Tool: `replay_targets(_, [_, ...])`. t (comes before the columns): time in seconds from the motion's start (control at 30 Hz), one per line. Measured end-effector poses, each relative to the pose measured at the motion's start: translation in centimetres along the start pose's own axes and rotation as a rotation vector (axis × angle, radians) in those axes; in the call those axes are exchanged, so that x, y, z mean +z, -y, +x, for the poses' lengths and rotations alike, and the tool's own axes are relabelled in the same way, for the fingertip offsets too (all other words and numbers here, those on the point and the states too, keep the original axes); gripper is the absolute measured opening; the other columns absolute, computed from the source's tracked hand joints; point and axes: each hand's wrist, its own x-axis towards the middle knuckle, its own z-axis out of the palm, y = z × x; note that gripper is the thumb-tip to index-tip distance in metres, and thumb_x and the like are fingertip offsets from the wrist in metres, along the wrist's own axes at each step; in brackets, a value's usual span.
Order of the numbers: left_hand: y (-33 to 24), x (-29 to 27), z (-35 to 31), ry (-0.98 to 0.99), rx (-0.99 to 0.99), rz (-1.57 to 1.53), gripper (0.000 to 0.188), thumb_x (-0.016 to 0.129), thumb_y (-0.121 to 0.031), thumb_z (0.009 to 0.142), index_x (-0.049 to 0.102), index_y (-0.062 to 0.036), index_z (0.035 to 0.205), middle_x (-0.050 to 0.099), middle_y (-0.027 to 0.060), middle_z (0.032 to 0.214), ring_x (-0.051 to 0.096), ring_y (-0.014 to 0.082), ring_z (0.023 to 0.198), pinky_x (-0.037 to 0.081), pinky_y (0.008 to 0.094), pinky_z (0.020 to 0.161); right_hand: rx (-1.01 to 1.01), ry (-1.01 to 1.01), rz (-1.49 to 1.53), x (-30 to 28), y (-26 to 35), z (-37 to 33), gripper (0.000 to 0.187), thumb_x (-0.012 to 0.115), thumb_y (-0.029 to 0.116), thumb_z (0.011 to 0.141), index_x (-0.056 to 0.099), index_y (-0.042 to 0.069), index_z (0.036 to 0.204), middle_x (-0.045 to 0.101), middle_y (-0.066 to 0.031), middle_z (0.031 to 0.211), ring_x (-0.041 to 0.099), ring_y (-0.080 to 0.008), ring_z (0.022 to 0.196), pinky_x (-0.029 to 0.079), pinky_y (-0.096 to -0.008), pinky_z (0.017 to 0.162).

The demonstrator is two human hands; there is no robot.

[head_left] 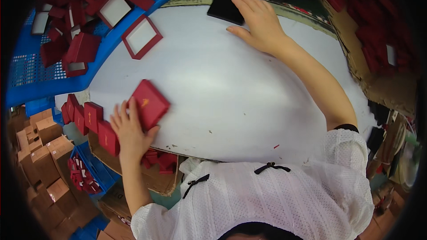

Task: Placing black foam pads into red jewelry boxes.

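Note:
My left hand (133, 135) is at the left side of the white table, its fingers spread. Its fingertips touch the left edge of a closed red gift box (153, 104) with a small gold mark, and the thumb lies by the box's lower corner. At the far edge, my right hand (262, 24) reaches out with fingers apart, resting partly on a flat black rectangular piece (224, 6). An open red box part with a white inside (142, 37) lies at the far left of the table, touched by neither hand.
A blue plastic basket (95, 69) heaped with red box parts stands far left. Several red boxes (93, 116) line the table's left edge. Below are a carton (167, 186) with red pieces, a blue crate (89, 160) and stacked brown cartons (40, 155). Another carton (351, 49) stands right.

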Motion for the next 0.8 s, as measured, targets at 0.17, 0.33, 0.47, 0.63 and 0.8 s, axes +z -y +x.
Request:
replay_targets(0.17, [0.3,-2.1,8.3,-0.157,0.211,-0.467,0.106,0.079,-0.044,0.061,0.021,-0.0121,0.144,0.019,0.0245,0.146,0.018,0.041,0.135,0.019,0.0534,0.107,0.113,0.335,-0.263,1.9,0.2,2.6,0.04,0.066,0.028,0.078,0.06,0.004,0.109,0.062,-0.0109,0.102,0.058,-0.0284,0.092,0.046,-0.0369,0.078])
replay_targets(0.33, [1.0,1.4,15.9,-0.212,0.156,-0.443,0.095,0.077,-0.029,0.065,0.025,-0.0091,0.142,0.027,0.0229,0.139,0.025,0.0394,0.131,0.023,0.046,0.107,-0.136,-0.314,0.094,-1.5,2.3,1.9,0.013,0.067,0.02,0.074,0.065,0.01,0.081,0.06,-0.0039,0.079,0.057,-0.0218,0.078,0.044,-0.033,0.066])
replay_targets(0.47, [-7.5,2.1,12.7,-0.21,0.486,-0.697,0.103,0.08,-0.025,0.055,0.025,-0.005,0.141,0.033,0.0223,0.129,0.034,0.0398,0.119,0.027,0.0455,0.103,-0.438,-0.184,0.116,-3.0,5.9,-2.0,0.024,0.064,0.013,0.066,0.066,0.011,0.09,0.055,0.0001,0.082,0.053,-0.0158,0.072,0.04,-0.0299,0.059])
replay_targets(0.63, [-12.4,2.9,9.5,-0.166,0.812,-0.823,0.103,0.08,-0.033,0.057,0.026,-0.0035,0.14,0.03,0.0257,0.131,0.032,0.0423,0.119,0.023,0.0516,0.1,-0.493,0.326,0.267,-3.8,7.0,-6.0,0.024,0.066,0.016,0.067,0.065,0.011,0.09,0.057,-0.0002,0.089,0.055,-0.0168,0.08,0.042,-0.0319,0.064])
replay_targets(0.8, [-8.8,1.8,8.4,-0.169,0.767,-0.432,0.053,0.07,-0.016,0.07,0.056,-0.0199,0.122,0.024,0.0223,0.144,0.025,0.0535,0.119,0.026,0.0593,0.096,0.251,-0.167,0.241,-7.1,-6.1,-4.6,0.022,0.066,0.015,0.076,0.062,0.005,0.095,0.061,-0.0104,0.1,0.056,-0.0262,0.096,0.043,-0.0363,0.085])
